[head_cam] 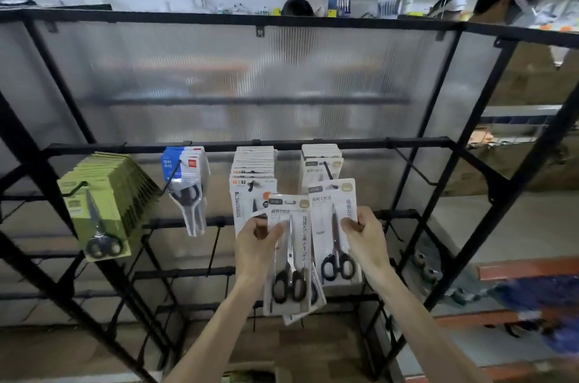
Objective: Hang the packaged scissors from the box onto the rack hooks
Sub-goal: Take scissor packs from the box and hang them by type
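Ready to hang
Right hand point(363, 234) pinched one pack point(333, 226) by the edge, hole free for the hook point(328, 169) above — left hand point(258, 243) clamped spares point(293, 257).

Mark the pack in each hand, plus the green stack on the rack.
left-hand pack point(290, 245): head view, front card, on the blades.
right-hand pack point(334, 229): head view, card middle, on the blades.
green stack point(101, 226): head view, middle of the front card.

Matt black metal rack point(282, 143), glossy clear plastic scissor packs point(289, 257)
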Demonstrator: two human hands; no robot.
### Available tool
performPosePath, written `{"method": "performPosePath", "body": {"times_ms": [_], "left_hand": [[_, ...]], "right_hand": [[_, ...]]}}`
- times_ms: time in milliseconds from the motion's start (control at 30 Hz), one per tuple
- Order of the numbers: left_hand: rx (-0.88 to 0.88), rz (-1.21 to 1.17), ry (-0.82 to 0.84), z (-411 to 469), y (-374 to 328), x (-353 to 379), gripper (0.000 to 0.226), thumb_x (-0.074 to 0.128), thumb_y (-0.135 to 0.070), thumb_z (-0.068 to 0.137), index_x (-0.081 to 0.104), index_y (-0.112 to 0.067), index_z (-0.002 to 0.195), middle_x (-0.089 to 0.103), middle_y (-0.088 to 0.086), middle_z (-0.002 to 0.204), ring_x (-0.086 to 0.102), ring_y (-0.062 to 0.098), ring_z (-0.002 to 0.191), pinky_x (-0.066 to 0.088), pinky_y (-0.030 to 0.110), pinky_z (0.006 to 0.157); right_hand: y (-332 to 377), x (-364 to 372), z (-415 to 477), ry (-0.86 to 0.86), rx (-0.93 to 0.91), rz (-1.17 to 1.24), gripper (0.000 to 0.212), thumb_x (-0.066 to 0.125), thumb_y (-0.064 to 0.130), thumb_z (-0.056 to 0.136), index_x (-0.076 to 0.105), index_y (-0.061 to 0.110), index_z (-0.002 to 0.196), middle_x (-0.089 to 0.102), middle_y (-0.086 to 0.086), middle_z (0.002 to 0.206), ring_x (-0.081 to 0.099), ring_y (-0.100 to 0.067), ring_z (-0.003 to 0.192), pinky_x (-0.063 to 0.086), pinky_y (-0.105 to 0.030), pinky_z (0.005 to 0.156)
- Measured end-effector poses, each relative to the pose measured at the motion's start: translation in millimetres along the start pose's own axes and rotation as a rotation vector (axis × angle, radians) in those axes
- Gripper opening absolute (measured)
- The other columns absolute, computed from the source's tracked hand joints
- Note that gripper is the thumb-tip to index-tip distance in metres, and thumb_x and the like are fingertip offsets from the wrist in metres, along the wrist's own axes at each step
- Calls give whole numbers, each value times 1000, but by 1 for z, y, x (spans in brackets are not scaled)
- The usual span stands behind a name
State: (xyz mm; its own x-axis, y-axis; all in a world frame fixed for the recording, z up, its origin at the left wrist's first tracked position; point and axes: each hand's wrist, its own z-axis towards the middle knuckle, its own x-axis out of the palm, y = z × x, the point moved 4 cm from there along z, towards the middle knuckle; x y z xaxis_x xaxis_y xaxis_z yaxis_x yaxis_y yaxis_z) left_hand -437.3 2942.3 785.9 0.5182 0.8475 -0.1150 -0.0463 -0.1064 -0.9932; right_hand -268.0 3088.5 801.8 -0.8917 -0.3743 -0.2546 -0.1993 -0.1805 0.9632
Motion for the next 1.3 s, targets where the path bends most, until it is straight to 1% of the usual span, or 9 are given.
{"method": "performPosePath", "body": {"times_ms": [100,233,400,633,767,1000,1067,1200,1300], "left_hand": [[-32,-26,-42,-3,3,5,29,79,-25,88,55,-18,72,50,-16,57,45,10,60,40,25,65],[-16,-5,-88,-10,-2,10,26,77,-24,89,58,-13,77,52,-3,68,46,13,63,42,27,65],[6,14,-111,-19,-10,20,26,77,-24,90,58,-10,78,50,1,69,45,12,62,40,16,56],[19,30,-135,-22,-11,26,26,76,-25,90,58,-12,77,51,1,70,46,12,63,40,10,53],[35,42,-134,-22,-10,28,26,77,-27,90,59,-11,80,52,1,71,46,13,64,39,19,59],[16,46,-152,-22,-10,28,24,77,-28,90,62,-10,84,57,1,75,50,13,68,41,22,64],[11,43,-178,-22,-10,25,22,77,-26,90,61,-11,83,56,0,74,50,13,68,43,23,64],[-2,30,-214,-21,-6,18,21,78,-26,89,62,-13,83,59,-1,76,54,16,71,49,32,72],[-1,38,-206,-25,-7,16,18,76,-24,90,63,-12,86,62,-1,79,56,13,72,44,22,67]], "right_hand": [[-4,-7,-1,7,-55,51,12,58,13,97,61,22,105,67,10,98,62,5,87,46,-11,70],[-6,-19,2,17,-82,90,14,58,15,98,60,26,106,68,10,100,64,1,89,49,-11,72],[-2,-23,5,72,-102,86,18,59,16,98,62,19,115,67,14,104,62,8,91,46,-4,70],[-6,-25,4,98,-161,111,16,59,17,98,61,20,114,68,13,107,63,5,98,48,-8,77],[-8,-23,11,105,-106,87,21,56,15,99,61,16,119,66,14,107,61,10,93,46,-3,72],[1,-9,36,70,-54,-6,12,53,13,100,56,10,111,62,6,93,58,-5,72,44,-13,51],[2,-1,53,55,-25,-49,11,53,13,98,55,7,107,62,0,89,55,-9,67,41,-18,52],[-4,13,86,32,-5,-98,8,53,12,97,55,5,101,65,-10,96,62,-19,78,48,-26,58],[-14,21,102,31,20,-132,11,54,17,97,57,6,98,66,-9,100,64,-23,86,52,-32,63]]}}
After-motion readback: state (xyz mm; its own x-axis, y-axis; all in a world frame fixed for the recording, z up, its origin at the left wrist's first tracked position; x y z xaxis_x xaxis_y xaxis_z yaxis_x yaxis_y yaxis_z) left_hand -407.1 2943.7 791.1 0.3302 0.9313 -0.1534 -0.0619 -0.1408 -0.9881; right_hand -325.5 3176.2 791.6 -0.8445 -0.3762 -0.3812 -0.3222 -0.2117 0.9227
